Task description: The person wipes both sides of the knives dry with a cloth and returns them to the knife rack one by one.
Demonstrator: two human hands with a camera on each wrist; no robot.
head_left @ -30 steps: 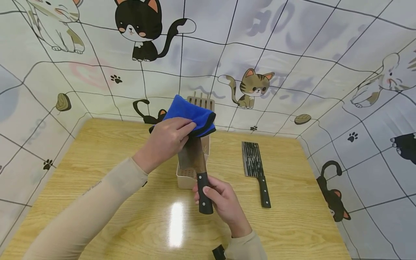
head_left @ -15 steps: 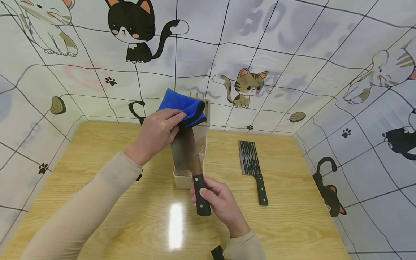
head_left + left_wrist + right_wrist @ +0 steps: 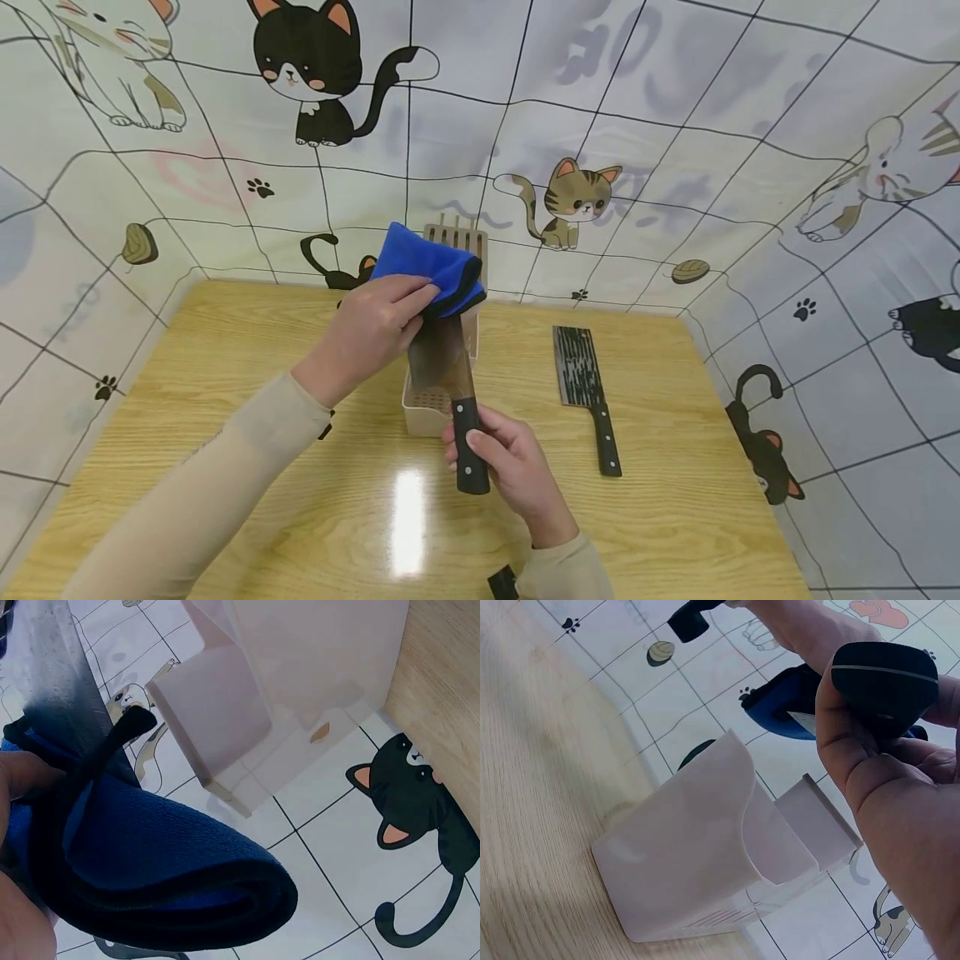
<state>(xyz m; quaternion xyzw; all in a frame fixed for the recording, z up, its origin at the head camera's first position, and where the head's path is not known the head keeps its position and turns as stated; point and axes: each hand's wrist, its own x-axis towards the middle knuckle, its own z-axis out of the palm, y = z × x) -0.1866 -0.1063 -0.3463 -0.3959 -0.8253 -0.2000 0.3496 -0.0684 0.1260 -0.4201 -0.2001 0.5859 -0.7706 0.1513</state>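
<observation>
one knife (image 3: 452,379) is up near the tan holder (image 3: 427,423). the right hand (image 3: 517,467) has its fingers round the handle (image 3: 467,423). the left hand (image 3: 367,325) pinches a blue cloth (image 3: 427,257) on the blade (image 3: 437,354). another knife (image 3: 581,383) lies on the counter (image 3: 667,467).

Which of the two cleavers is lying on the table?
The cleaver with the black-streaked blade lies flat on the table. The other cleaver has a plain grey blade and is held up, with the blue cloth over its far end.

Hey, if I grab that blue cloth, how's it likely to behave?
The blue cloth is probably floppy, since it curls into a loose fold. Its thin layers suggest little weight, and its fuzzy surface likely isn't slippery.
</observation>
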